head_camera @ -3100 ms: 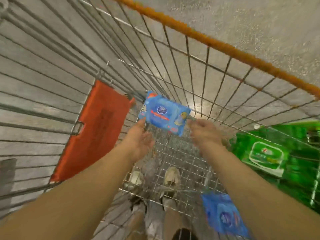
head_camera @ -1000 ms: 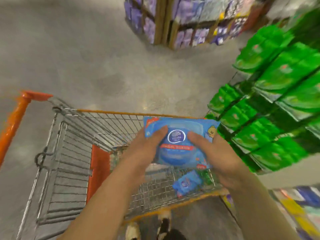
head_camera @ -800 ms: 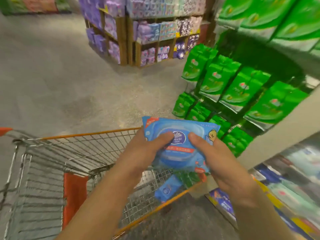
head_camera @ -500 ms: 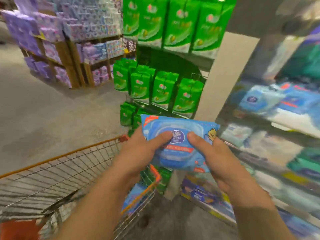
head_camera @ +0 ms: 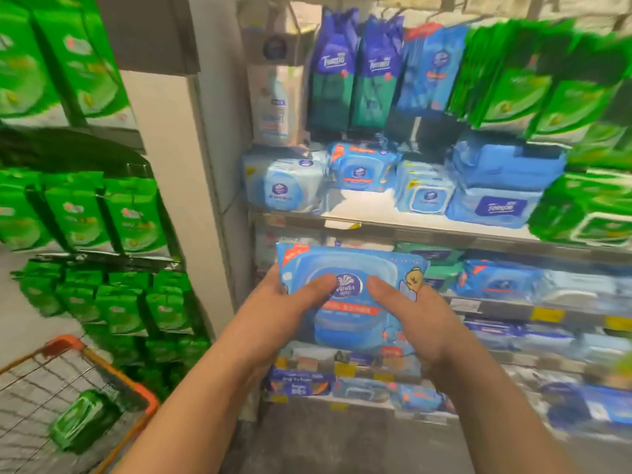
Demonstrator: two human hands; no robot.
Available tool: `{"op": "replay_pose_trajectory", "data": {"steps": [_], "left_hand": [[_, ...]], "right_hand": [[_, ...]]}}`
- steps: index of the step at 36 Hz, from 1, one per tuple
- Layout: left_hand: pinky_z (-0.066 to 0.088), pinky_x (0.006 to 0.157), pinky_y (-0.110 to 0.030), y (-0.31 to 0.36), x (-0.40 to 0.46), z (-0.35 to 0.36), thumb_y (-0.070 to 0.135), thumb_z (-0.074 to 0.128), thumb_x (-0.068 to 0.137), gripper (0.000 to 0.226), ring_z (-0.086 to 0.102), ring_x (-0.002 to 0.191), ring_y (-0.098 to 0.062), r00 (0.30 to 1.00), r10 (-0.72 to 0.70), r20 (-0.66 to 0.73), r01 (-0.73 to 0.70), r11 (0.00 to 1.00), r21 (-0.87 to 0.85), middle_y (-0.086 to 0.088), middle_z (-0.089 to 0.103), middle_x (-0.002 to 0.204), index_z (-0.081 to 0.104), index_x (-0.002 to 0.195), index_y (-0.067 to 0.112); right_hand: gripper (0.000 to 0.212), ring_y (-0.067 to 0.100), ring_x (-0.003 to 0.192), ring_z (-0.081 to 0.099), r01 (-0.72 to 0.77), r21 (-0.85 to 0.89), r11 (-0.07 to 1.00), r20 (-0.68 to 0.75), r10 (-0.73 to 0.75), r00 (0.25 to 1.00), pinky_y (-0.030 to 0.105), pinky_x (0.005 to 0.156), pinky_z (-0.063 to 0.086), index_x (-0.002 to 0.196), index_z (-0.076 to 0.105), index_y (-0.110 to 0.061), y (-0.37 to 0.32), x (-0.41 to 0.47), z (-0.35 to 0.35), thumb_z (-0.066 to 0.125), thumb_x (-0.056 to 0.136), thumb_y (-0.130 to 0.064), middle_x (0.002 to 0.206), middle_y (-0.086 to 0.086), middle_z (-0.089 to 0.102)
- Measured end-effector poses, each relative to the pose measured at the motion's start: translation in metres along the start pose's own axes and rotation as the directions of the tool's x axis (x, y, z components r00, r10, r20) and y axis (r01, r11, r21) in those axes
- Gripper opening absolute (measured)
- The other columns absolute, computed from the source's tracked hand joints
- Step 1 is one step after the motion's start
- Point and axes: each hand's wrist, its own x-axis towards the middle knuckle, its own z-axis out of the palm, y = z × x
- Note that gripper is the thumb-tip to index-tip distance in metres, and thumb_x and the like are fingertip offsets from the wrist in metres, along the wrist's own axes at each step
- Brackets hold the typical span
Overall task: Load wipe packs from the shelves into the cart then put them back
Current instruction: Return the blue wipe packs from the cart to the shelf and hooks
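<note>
Blue wipe pack (head_camera: 345,302): being held up in front of the shelving, face toward the camera, logo in the middle, a small cartoon bear showing at its right edge – both hands are on it.
Left hand (head_camera: 273,313): gripping the pack's left side, thumb lying across the front, other fingers going behind where I cannot see them.
Right hand (head_camera: 420,323): gripping the pack's right side, thumb pressing on the front near the logo, other fingers hidden behind the pack.
Pack position: sitting level with the second shelf down, just below the edge of the upper shelf (head_camera: 410,230), not touching any shelf as far as I can tell.
Upper shelf: carrying pale blue wipe packs (head_camera: 284,186), one matching blue pack (head_camera: 362,169) standing further back, darker blue stacks (head_camera: 499,196) to the right, and green packs at the far right.
Gap: bare white shelf surface showing in front of the matching blue pack.
Hanging goods: purple-and-teal bags (head_camera: 355,73) hanging above, green bags beside them – blurred.
Cart (head_camera: 113,367): showing at lower left, orange rim, wire basket, standing beside the shelving.
Green wipe pack (head_camera: 82,419): lying inside the cart near its corner.
Left shelving: holding rows of green packs (head_camera: 102,217), upright.
</note>
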Motion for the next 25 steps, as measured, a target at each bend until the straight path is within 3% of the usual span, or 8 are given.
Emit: {"op": "replay_pose_trajectory", "data": {"steps": [3, 7, 9, 12, 14, 19, 22, 25], "left_hand": [[0.056, 0.098, -0.044, -0.002, 0.013, 0.022, 0.028, 0.073, 0.091, 0.033, 0.075, 0.104, -0.020, 0.998, -0.016, 0.054, 0.015, 1.000, 0.016, 0.000, 0.078, 0.110, 0.067, 0.123, 0.021], [0.059, 0.093, -0.041, 0.002, 0.032, 0.038, 0.029, 0.075, 0.091, 0.034, 0.075, 0.102, -0.018, 0.995, 0.002, 0.099, -0.009, 0.997, 0.074, 0.002, 0.078, 0.109, 0.065, 0.123, 0.021], [0.058, 0.095, -0.046, 0.003, 0.043, 0.041, 0.033, 0.080, 0.086, 0.037, 0.075, 0.101, -0.018, 0.994, 0.015, 0.106, -0.026, 0.994, 0.107, 0.004, 0.078, 0.108, 0.067, 0.120, 0.025], [0.058, 0.090, -0.044, 0.006, 0.061, 0.044, 0.031, 0.082, 0.085, 0.036, 0.076, 0.099, -0.017, 0.990, 0.049, 0.128, -0.063, 0.992, 0.106, 0.005, 0.078, 0.107, 0.067, 0.117, 0.028], [0.058, 0.093, -0.044, 0.008, 0.073, 0.046, 0.030, 0.080, 0.087, 0.037, 0.075, 0.102, -0.016, 0.986, 0.080, 0.148, -0.096, 0.990, 0.105, 0.007, 0.077, 0.110, 0.065, 0.121, 0.032], [0.059, 0.089, -0.032, 0.017, 0.112, 0.045, 0.026, 0.082, 0.085, 0.042, 0.073, 0.100, -0.004, 0.964, 0.186, 0.190, -0.207, 0.973, 0.099, 0.018, 0.076, 0.108, 0.062, 0.121, 0.037], [0.058, 0.081, -0.022, 0.025, 0.137, 0.042, 0.030, 0.086, 0.080, 0.039, 0.072, 0.097, 0.000, 0.956, 0.234, 0.176, -0.256, 0.960, 0.111, 0.023, 0.075, 0.103, 0.065, 0.112, 0.038], [0.053, 0.092, -0.024, 0.029, 0.168, 0.037, 0.064, 0.081, 0.060, 0.046, 0.062, 0.110, 0.001, 0.938, 0.332, 0.099, -0.346, 0.898, 0.272, 0.035, 0.064, 0.104, 0.063, 0.102, 0.060]], "right_hand": [[0.027, 0.018, 0.102, 0.074, -0.017, 0.032, 0.999, -0.038, 0.018, 0.999, 0.034, 0.081, 0.060, 0.120, 0.069, -0.022, -0.003, -0.003, -0.022, 0.063, 0.096, -0.032, 0.109, -0.005, 0.078], [0.036, 0.020, 0.103, 0.074, -0.023, 0.030, 0.999, -0.103, 0.026, 0.994, 0.044, 0.092, 0.058, 0.124, 0.068, -0.020, -0.005, 0.004, -0.040, 0.066, 0.092, -0.037, 0.111, -0.002, 0.077], [0.041, 0.012, 0.082, 0.075, -0.029, 0.021, 0.999, -0.141, 0.032, 0.990, 0.035, 0.068, 0.062, 0.123, 0.067, -0.017, -0.007, 0.011, -0.044, 0.069, 0.088, -0.039, 0.102, -0.003, 0.078], [0.029, 0.008, 0.041, 0.057, -0.044, 0.006, 0.999, -0.184, 0.044, 0.982, 0.020, 0.033, 0.041, 0.112, 0.065, -0.012, -0.012, 0.022, -0.048, 0.070, 0.092, -0.032, 0.067, -0.007, 0.071], [0.030, 0.013, 0.045, 0.062, -0.037, 0.008, 0.999, -0.204, 0.037, 0.978, 0.021, 0.034, 0.043, 0.114, 0.066, -0.014, -0.016, 0.031, -0.051, 0.074, 0.089, -0.030, 0.074, -0.005, 0.075], [0.050, 0.020, 0.090, 0.077, 0.075, -0.003, 0.997, -0.237, -0.073, 0.969, 0.026, 0.061, 0.058, 0.121, 0.069, -0.019, -0.028, 0.064, -0.054, 0.086, 0.074, -0.024, 0.107, 0.002, 0.078], [0.056, 0.015, 0.079, 0.076, 0.090, -0.054, 0.994, -0.309, -0.102, 0.946, 0.029, 0.054, 0.056, 0.117, 0.069, -0.020, -0.039, 0.087, -0.052, 0.090, 0.065, -0.024, 0.096, -0.002, 0.079], [0.058, 0.012, 0.070, 0.073, 0.106, -0.086, 0.991, -0.361, -0.130, 0.924, 0.025, 0.048, 0.052, 0.120, 0.066, -0.018, -0.047, 0.112, -0.053, 0.085, 0.066, -0.024, 0.094, -0.001, 0.079]]}}
